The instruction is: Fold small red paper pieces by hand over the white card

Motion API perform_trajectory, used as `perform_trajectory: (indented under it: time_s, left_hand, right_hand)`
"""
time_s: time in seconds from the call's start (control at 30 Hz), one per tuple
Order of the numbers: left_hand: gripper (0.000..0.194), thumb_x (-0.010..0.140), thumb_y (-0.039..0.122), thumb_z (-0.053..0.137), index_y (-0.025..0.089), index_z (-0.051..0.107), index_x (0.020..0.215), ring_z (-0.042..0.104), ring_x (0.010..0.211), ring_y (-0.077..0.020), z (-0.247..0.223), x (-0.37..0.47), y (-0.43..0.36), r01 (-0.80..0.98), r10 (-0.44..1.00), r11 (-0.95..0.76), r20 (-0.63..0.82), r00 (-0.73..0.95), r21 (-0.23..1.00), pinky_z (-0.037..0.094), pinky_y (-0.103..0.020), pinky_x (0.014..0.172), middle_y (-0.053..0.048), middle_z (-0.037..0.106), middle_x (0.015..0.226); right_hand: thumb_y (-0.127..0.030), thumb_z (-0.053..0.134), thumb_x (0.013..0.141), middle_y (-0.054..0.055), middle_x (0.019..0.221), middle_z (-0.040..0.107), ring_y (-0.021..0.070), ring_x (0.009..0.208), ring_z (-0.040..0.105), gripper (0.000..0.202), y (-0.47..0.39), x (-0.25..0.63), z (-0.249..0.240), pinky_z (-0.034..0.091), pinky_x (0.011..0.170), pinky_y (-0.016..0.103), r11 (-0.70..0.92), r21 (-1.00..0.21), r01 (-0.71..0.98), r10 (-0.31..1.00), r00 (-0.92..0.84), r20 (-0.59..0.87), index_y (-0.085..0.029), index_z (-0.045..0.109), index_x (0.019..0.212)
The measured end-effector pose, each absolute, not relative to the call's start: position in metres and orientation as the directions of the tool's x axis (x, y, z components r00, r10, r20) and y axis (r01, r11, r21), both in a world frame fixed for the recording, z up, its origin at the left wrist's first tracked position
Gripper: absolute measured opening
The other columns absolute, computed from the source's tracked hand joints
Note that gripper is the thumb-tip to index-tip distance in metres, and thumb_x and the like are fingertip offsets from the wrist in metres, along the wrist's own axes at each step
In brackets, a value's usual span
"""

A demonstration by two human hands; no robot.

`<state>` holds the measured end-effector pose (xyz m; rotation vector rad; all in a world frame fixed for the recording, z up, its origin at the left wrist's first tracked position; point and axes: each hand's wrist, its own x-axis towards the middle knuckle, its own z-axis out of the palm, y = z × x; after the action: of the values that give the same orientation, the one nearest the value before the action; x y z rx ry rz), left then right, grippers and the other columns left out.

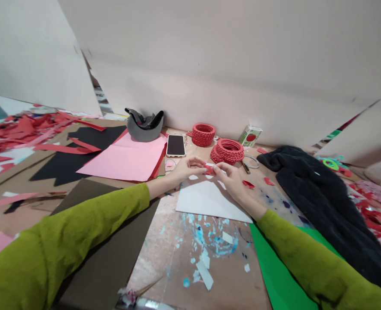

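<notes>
A small red piece (210, 169) is pinched between my two hands, above the back part of a white sheet (210, 200). My left hand (192, 168) holds its left side with thumb and fingers pressed together. On its right side my right hand (228, 174) grips it between thumb and fingertips. Two stacks of red scalloped rings stand just behind my hands, one (203, 134) further back and the other (227, 150) nearer. Small folded red pieces (248, 184) lie to the right of my right hand.
A phone (176, 145), a grey cap (145, 127) and pink paper (129, 157) lie at the left. A small box (250, 136) leans by the wall. Dark cloth (326, 202) and green paper (274, 269) are at the right; paper scraps (204, 274) lie in front.
</notes>
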<state>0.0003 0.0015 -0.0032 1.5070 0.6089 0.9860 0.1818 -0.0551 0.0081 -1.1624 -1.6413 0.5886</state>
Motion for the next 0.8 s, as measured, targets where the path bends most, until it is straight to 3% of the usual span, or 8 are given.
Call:
perform_trajectory:
  time_s: [0.33,0.8]
  left_hand:
    - [0.037,0.070,0.031,0.075,0.013,0.063,0.100,0.064,0.089,-0.0175,-0.0001,-0.0031,0.0027,-0.094,0.829,-0.171,0.195,0.525,0.981,0.047,-0.030,0.079,-0.009,0.068,0.097]
    - [0.033,0.069,0.032,0.076,0.013,0.065,0.093,0.064,0.088,-0.0184,-0.0017,-0.0016,0.0028,-0.099,0.826,-0.218,0.238,0.511,0.971,0.048,-0.031,0.082,-0.008,0.069,0.093]
  right_hand:
    - [-0.047,0.067,0.075,0.005,0.082,0.068,0.0179,0.075,0.062,0.031,-0.0513,0.1818,0.0057,0.051,0.069,0.031,0.360,-0.904,0.232,0.932,-0.049,0.359,-0.017,0.066,0.083]
    - [-0.047,0.062,0.079,0.005,0.080,0.069,0.0182,0.074,0.061,0.031,-0.0482,0.1813,0.0020,0.049,0.069,0.030,0.382,-0.864,0.329,0.919,-0.041,0.391,-0.017,0.065,0.081]
